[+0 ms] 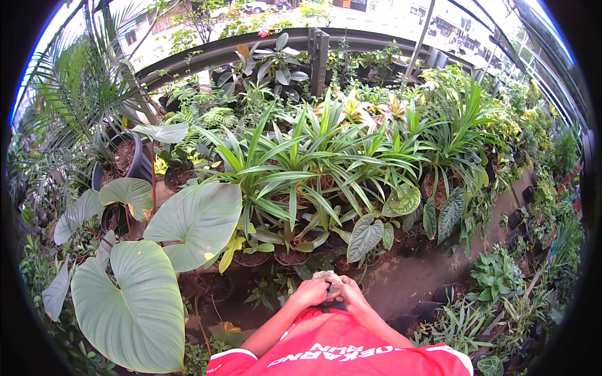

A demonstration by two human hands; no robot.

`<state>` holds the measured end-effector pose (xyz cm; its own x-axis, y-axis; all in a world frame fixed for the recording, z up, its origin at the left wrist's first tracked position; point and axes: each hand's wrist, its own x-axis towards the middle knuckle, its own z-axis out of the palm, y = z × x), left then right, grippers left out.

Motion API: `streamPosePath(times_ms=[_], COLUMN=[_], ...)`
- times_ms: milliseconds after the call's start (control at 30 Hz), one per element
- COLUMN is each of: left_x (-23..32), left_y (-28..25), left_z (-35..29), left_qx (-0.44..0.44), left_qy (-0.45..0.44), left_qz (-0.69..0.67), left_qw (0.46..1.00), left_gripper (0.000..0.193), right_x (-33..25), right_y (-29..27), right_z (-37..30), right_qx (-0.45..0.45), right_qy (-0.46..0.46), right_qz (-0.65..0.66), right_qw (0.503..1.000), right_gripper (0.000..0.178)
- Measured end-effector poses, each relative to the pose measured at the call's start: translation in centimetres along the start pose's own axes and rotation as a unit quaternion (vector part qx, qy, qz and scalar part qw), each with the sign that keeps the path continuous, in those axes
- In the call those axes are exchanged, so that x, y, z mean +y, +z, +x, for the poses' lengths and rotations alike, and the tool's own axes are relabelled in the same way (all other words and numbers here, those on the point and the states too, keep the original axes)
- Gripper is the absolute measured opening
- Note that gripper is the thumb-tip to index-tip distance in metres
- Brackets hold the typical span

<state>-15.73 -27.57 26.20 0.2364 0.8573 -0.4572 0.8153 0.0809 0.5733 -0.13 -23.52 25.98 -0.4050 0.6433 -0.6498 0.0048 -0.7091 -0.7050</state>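
My left hand point(311, 292) and my right hand point(352, 292) meet close in front of my body. Between them is a crumpled, whitish-grey piece point(325, 275) that looks like cloth; its exact kind is too small to make out. Fingers of both hands are closed on it, and part of it is hidden behind them. Just beyond the hands stand potted plants with long strappy green leaves point(295, 172). A dark, textured leaf point(365, 238) hangs over the path, ahead and to the right of my hands.
Large heart-shaped leaves point(135, 307) spread close on my left. A dark pot of soil point(128, 156) stands behind them. The brown path point(407, 282) runs off to the right, bordered by low plants point(495, 276). A metal rail point(251, 50) curves across the back.
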Motion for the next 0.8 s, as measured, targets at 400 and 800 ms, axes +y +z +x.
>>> streamPosePath(times_ms=[400, 800], left_x=[0.4, 0.4], left_y=[1.0, 1.3], left_z=[0.2, 0.3], left_qx=[-0.037, -0.030], left_qy=[-0.016, -0.006], left_qz=[-0.057, -0.018], left_qw=[0.998, 0.999], left_gripper=[0.038, 0.043], right_x=[1.3, 1.4], right_y=[-0.5, -0.7], right_z=[0.8, 0.5], right_qx=[-0.024, -0.008], right_qy=[-0.009, 0.002], right_qz=[-0.007, -0.011], right_qw=[1.000, 1.000], right_gripper=[0.009, 0.011])
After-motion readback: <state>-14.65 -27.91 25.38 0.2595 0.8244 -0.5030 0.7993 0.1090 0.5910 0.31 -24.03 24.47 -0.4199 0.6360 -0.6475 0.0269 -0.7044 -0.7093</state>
